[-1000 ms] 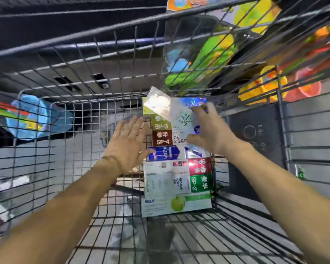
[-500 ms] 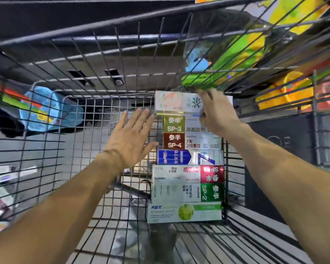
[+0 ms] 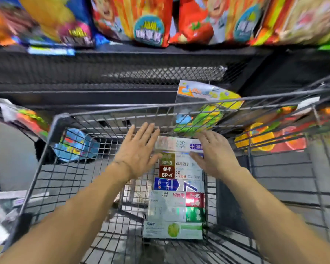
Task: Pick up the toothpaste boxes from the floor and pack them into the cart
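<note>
Several toothpaste boxes (image 3: 176,195) lie flat in a row along the right side of the wire cart (image 3: 46,161). The farthest one, a white box (image 3: 176,144), sits at the far end of the row. My left hand (image 3: 138,149) is open with fingers spread, hovering just left of that box. My right hand (image 3: 215,153) is open too, its fingers lying over the right end of the white box and the SP-3 box (image 3: 176,162) beneath it. Neither hand holds anything.
A dark shelf unit (image 3: 122,73) stands right behind the cart, with snack bags (image 3: 147,20) on top. Colourful bags (image 3: 204,111) hang beyond the cart's far and right walls. A blue bag (image 3: 74,145) lies outside the left wall. Packets lie on the floor at left.
My right hand has let go of the white box, which now lies at the far end of the row. The view has pulled back and up, showing the shelf.
</note>
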